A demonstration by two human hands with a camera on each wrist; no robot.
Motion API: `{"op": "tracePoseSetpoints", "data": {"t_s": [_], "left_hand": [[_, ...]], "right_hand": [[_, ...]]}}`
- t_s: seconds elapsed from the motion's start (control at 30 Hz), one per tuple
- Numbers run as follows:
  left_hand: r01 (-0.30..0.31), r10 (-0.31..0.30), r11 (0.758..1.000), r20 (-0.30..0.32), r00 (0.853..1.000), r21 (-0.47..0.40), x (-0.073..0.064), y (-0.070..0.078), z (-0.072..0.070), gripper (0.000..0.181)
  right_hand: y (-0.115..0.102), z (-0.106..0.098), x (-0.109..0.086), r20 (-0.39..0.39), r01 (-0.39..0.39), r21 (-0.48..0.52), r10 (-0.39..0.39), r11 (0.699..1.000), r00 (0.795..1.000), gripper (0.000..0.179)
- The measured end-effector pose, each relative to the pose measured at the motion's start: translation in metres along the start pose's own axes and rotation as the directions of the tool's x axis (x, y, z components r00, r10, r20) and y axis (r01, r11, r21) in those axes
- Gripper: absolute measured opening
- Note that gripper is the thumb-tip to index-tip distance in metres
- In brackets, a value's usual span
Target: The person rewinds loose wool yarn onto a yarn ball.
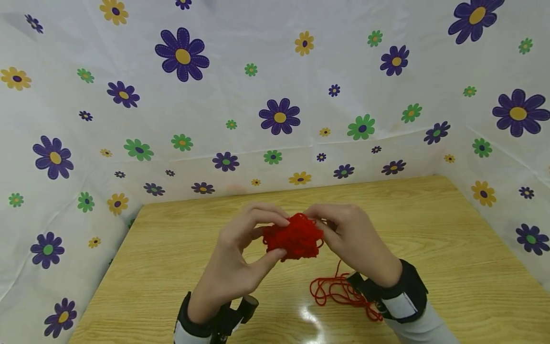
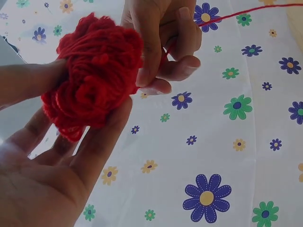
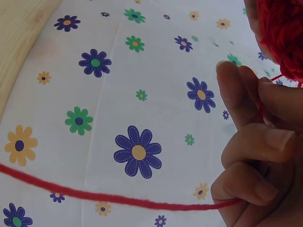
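A ball of red yarn (image 1: 294, 237) is held up above the table, between both hands. My left hand (image 1: 238, 253) grips it from the left, thumb below and fingers over the top; the left wrist view shows the wound strands of the yarn ball (image 2: 97, 78) between thumb and fingers. On its right side, my right hand (image 1: 350, 234) pinches the strand close to the ball. In the right wrist view the yarn strand (image 3: 118, 199) runs through the curled fingers (image 3: 246, 182) and off to the left.
A loose tangle of red yarn (image 1: 337, 291) lies on the wooden table (image 1: 180, 248), under the right wrist. White cloth (image 1: 240, 95) printed with flowers stands behind the table and along both sides. Each wrist wears a black strap (image 1: 414, 289) with a small camera.
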State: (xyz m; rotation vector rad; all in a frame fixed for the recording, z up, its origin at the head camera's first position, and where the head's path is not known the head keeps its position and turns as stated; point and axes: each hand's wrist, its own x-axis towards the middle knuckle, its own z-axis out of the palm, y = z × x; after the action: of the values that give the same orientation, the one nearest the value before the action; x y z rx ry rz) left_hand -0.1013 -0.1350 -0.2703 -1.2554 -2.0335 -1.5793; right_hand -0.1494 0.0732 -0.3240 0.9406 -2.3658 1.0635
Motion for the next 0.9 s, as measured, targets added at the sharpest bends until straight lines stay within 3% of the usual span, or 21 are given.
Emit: {"op": "tracePoseSetpoints", "data": {"t_s": [0.23, 0.37, 0.63, 0.9], "left_hand": [[-0.056, 0.048, 0.998, -0.175, 0.983, -0.04, 0.002, -0.003, -0.001, 0.044], [-0.055, 0.048, 0.998, -0.235, 0.971, -0.021, 0.003, -0.006, -0.001, 0.044], [-0.066, 0.081, 0.996, -0.268, 0.96, 0.066, 0.005, -0.009, 0.0, 0.044], [-0.056, 0.104, 0.982, -0.266, 0.958, 0.18, 0.005, -0.015, 0.001, 0.041]], "right_hand": [[-0.007, 0.005, -0.002, 0.016, 0.01, -0.051, -0.009, 0.999, 1.0, 0.015], [-0.014, 0.008, -0.003, 0.02, 0.033, -0.072, -0.032, 0.997, 0.999, 0.019], [-0.021, 0.011, -0.003, 0.034, 0.065, -0.094, -0.062, 0.993, 0.997, 0.019], [-0.028, 0.007, -0.005, 0.034, 0.095, -0.065, -0.093, 0.993, 0.995, 0.011]]}}
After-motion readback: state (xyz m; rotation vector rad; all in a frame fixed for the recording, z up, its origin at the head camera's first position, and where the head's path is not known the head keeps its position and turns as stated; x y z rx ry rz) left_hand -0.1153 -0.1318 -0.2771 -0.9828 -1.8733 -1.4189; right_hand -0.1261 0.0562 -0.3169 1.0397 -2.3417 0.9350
